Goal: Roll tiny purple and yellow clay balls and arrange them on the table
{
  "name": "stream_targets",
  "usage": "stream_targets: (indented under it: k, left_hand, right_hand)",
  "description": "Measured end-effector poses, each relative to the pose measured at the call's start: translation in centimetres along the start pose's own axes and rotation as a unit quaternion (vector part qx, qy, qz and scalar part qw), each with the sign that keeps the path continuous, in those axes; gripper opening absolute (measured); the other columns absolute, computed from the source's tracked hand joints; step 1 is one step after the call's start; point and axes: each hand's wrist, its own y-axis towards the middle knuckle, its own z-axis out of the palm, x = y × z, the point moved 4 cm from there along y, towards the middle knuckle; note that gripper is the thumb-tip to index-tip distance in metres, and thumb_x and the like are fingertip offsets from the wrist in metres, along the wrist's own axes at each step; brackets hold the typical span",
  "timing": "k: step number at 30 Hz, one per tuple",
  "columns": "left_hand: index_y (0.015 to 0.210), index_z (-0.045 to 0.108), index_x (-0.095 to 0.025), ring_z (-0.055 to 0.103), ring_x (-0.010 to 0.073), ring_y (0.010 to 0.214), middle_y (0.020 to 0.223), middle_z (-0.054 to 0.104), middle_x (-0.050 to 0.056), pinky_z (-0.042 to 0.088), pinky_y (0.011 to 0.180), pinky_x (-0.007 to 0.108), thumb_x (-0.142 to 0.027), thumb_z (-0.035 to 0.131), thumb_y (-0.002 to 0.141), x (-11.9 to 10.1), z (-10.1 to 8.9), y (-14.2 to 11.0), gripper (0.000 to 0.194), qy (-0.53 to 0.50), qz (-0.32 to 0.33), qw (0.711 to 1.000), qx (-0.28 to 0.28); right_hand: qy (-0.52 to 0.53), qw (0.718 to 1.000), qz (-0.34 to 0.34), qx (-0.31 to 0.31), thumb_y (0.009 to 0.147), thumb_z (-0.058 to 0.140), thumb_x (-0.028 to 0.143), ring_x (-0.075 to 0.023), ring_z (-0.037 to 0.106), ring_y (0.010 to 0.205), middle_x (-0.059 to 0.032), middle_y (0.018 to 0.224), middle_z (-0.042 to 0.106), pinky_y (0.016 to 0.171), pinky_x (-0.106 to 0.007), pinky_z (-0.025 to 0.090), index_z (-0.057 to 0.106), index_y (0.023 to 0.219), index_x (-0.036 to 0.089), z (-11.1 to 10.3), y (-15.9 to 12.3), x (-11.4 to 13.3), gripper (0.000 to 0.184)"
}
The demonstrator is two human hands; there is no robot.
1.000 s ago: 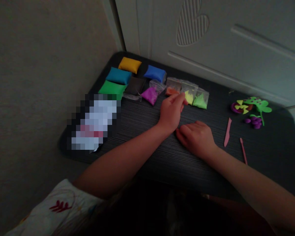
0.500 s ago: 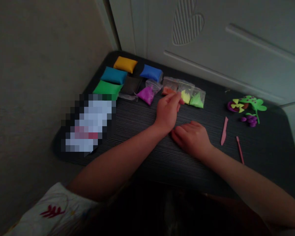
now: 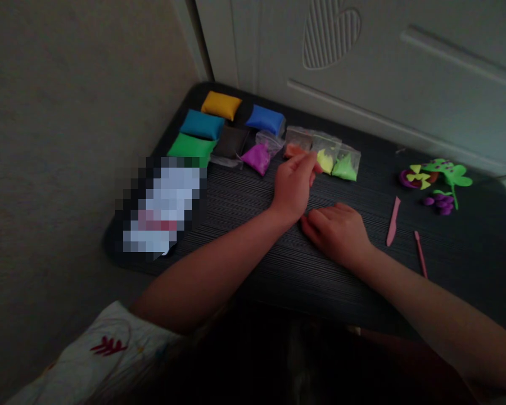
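A white panel (image 3: 383, 90) carved with a ribbed heart is seen beyond a dark counter (image 3: 231, 197). At the left, a pixelated oblong (image 3: 162, 208) is laid. The left grip (image 3: 294, 188) is placed mid-counter, fingers partly curled; the right grip (image 3: 338, 233) is loosely folded just nearer and to its right. Whether anything is held in either cannot be told. At the far left are grouped a green packet (image 3: 191, 148), teal packet (image 3: 201, 125), blue packet (image 3: 265, 119), black packet (image 3: 230, 143) and yellow packet (image 3: 221, 105). Toward the far middle are set a purple bag (image 3: 258, 158), orange bag (image 3: 295, 149), yellow bag (image 3: 325, 162) and light-green bag (image 3: 345, 167); the orange and yellow ones are partly hidden by the left grip. At the right are placed a green leafy piece (image 3: 459, 175), purple berry cluster (image 3: 441, 203), pink knife (image 3: 393, 222) and pink stick (image 3: 420, 254).
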Motion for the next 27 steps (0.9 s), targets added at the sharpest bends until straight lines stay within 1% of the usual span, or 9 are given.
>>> stream_targets:
  k: [2,3,7,8,12,13,17,22,27]
  left_hand:
    - [0.051,0.046,-0.017,0.031,0.0051,0.043,0.044,0.033,-0.005,0.026,0.045,0.022,-0.028,0.048,0.081,0.0,0.0,0.0,0.031,0.003,0.000,1.000,0.001]
    - [0.051,0.046,-0.017,0.031,0.0051,0.043,0.044,0.033,-0.005,0.027,0.045,0.022,-0.028,0.048,0.081,0.1,0.0,0.0,0.031,0.004,0.001,1.000,0.001]
    - [0.052,0.047,-0.017,0.031,0.0052,0.043,0.045,0.033,-0.005,0.027,0.047,0.022,-0.028,0.046,0.081,0.3,-0.1,0.1,0.031,0.006,0.007,1.000,0.000]
    - [0.053,0.047,-0.017,0.031,0.0052,0.043,0.045,0.033,-0.005,0.027,0.047,0.022,-0.028,0.046,0.081,0.3,-0.1,0.2,0.031,0.004,0.007,1.000,0.001]
    - [0.054,0.048,-0.016,0.030,0.0053,0.044,0.045,0.033,-0.006,0.026,0.047,0.022,-0.029,0.047,0.080,0.3,0.0,0.1,0.030,0.003,0.009,1.000,0.006]
    - [0.053,0.047,-0.016,0.030,0.0054,0.044,0.044,0.033,-0.006,0.027,0.047,0.022,-0.029,0.047,0.080,0.3,0.0,0.1,0.030,0.004,0.010,1.000,0.005]
    - [0.053,0.047,-0.017,0.032,0.0055,0.044,0.044,0.034,-0.006,0.028,0.048,0.022,-0.029,0.048,0.080,0.2,-0.1,0.2,0.030,0.003,0.015,1.000,0.002]
    - [0.053,0.048,-0.016,0.029,0.0052,0.042,0.043,0.033,-0.006,0.025,0.046,0.022,-0.030,0.047,0.081,0.3,-0.1,0.3,0.031,-0.002,0.012,1.000,0.009]
    - [0.054,0.048,-0.016,0.031,0.0048,0.042,0.044,0.034,-0.006,0.027,0.046,0.021,-0.030,0.047,0.081,0.3,-0.1,0.2,0.030,0.006,0.013,1.000,0.003]
  right_hand:
    - [0.015,0.999,-0.039,0.000,0.088,0.038,0.031,-0.0114,0.048,0.053,0.0031,0.055,0.056,0.061,-0.029,0.024,0.048,0.062,0.020,-0.1,-0.2,0.6,0.030]
    - [0.016,0.999,-0.042,-0.002,0.088,0.038,0.031,-0.0114,0.048,0.053,0.0032,0.055,0.055,0.061,-0.029,0.025,0.048,0.062,0.020,-0.2,-0.2,0.7,0.030]
    - [-0.014,0.999,0.030,-0.004,0.088,0.036,0.033,-0.0118,0.048,0.052,0.0010,0.058,0.058,0.058,-0.029,0.024,0.049,0.064,0.019,-0.2,-0.1,0.0,0.031]
    - [-0.011,1.000,0.028,-0.001,0.088,0.036,0.033,-0.0119,0.048,0.052,0.0010,0.058,0.058,0.058,-0.029,0.024,0.049,0.064,0.019,-0.2,-0.1,0.0,0.031]
    - [0.031,0.998,-0.050,0.006,0.088,0.038,0.031,-0.0116,0.048,0.054,0.0032,0.056,0.056,0.060,-0.029,0.024,0.049,0.063,0.020,-0.1,-0.2,1.1,0.029]
    - [0.030,0.998,-0.046,0.004,0.088,0.037,0.031,-0.0114,0.048,0.053,0.0030,0.056,0.056,0.060,-0.029,0.024,0.049,0.063,0.020,-0.1,-0.2,1.0,0.029]
    - [-0.007,0.999,0.042,-0.001,0.089,0.035,0.033,-0.0117,0.048,0.053,0.0004,0.059,0.059,0.058,-0.029,0.023,0.050,0.065,0.019,-0.1,0.0,-0.2,0.031]
    - [0.032,0.999,-0.024,0.010,0.089,0.035,0.033,-0.0118,0.050,0.055,0.0024,0.057,0.057,0.061,-0.029,0.024,0.049,0.064,0.020,0.0,-0.1,0.8,0.031]
    - [-0.001,0.999,0.054,0.002,0.089,0.034,0.033,-0.0119,0.048,0.053,0.0001,0.059,0.059,0.059,-0.030,0.022,0.051,0.066,0.019,0.1,0.2,-0.7,0.032]
